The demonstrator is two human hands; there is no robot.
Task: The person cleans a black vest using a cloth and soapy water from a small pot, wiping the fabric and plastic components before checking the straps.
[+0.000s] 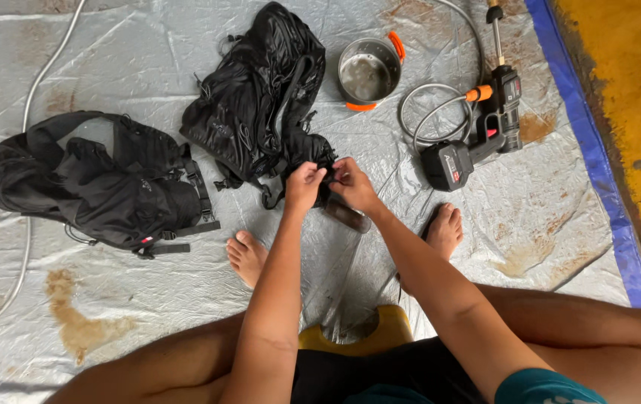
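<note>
As I look down from the head camera: I sit on a low yellow stool (380,329), bare feet on a grey tarp (148,45).
Left hand (303,183): fingers closed, pinching black fabric at the near end of the middle backpack (257,97).
Right hand (352,183): also closed on that same bit of fabric, just beside the left, fingertips nearly touching.
Backpack: lies on the tarp, stretching from my hands to the far side.
Second backpack (103,183): left, apart from the first.
Pot (367,73): far, right of the pack, orange handle.
Spray gun (477,131): right, with a coiled hose (432,112).
Tarp: brown stains near left and right.
</note>
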